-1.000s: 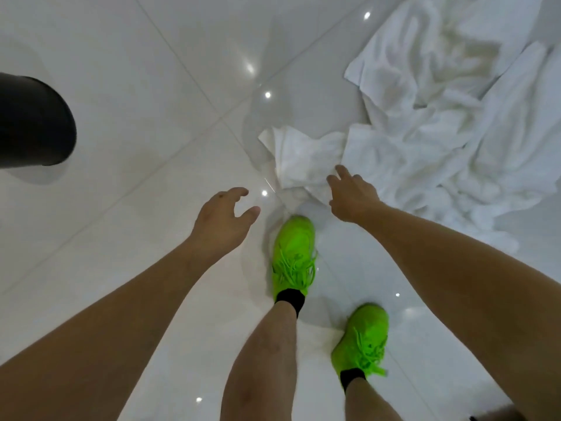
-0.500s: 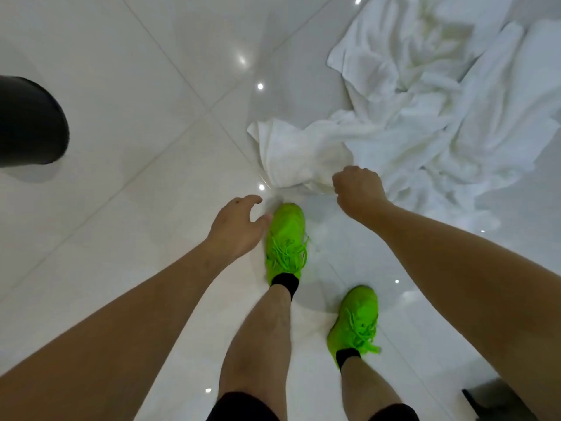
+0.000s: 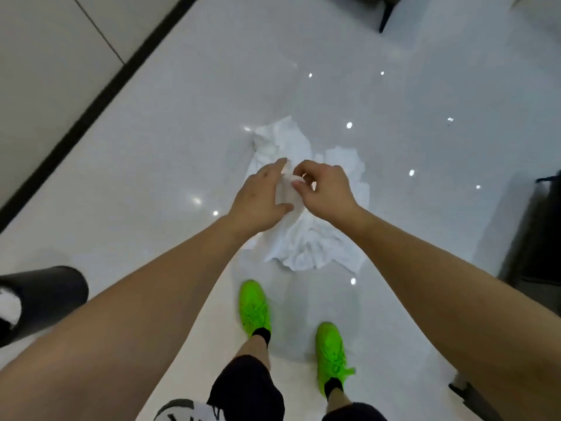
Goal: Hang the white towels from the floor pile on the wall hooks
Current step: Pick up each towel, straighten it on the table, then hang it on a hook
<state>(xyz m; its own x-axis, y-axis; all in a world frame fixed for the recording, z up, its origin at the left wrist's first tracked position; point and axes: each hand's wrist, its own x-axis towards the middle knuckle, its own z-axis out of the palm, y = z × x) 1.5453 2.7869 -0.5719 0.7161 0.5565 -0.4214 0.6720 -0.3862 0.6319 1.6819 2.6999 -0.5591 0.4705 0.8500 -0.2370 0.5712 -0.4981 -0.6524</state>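
- White towel [image 3: 306, 238]: it hangs bunched from my two hands, above the glossy tiled floor [image 3: 394, 101] and in front of my green shoes [image 3: 254, 308]. Part of the cloth shows beyond my hands too; I cannot tell whether that part belongs to this towel or lies on the floor.
- Right hand [image 3: 326, 185]: fingers curled, thumb and fingertips pinching a fold of the towel at its top.
- Left hand [image 3: 261, 194]: fingers fairly straight and only loosely bent, laid against the towel beside the right hand. The picture is motion-blurred; I cannot tell whether this hand grips the cloth or only touches it.
- Progress: one towel is off the floor and in hand. My judgement is that the task is at the pick-up stage.
- Remaining: no wall hooks are in view, so no hung towel can be confirmed. This towel is not yet hung.
- Surroundings: a dark baseboard strip [image 3: 100, 83] runs along the wall at upper left; a black bin [image 3: 45, 296] stands at the left edge.
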